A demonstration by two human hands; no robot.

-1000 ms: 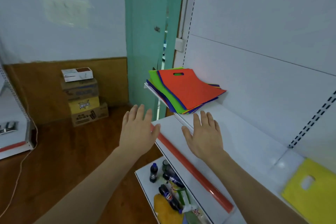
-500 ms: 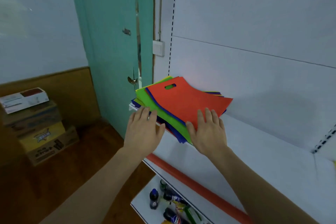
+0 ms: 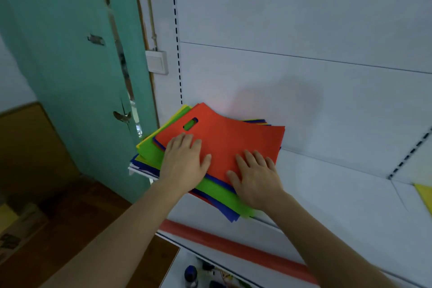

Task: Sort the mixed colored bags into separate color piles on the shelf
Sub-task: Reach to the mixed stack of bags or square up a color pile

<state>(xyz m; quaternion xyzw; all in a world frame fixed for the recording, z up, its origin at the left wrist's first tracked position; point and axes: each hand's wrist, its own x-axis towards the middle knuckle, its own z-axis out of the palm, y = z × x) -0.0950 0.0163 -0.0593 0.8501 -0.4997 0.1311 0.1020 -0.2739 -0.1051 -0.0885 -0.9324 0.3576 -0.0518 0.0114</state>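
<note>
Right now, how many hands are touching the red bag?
2. The left hand lies flat on the red bag near its handle hole; the right hand lies flat on its near right part. Neither grips it.

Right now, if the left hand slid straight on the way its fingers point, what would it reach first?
Probably the handle cutout of the red bag that the left hand rests on; beyond it, the shelf's white back panel.

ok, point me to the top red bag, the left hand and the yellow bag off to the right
top red bag (image 3: pixel 233 140), head view, bare middle of its face
left hand (image 3: pixel 184 163), head view, back of the hand
yellow bag (image 3: pixel 426 194), head view, visible corner at frame edge
</note>
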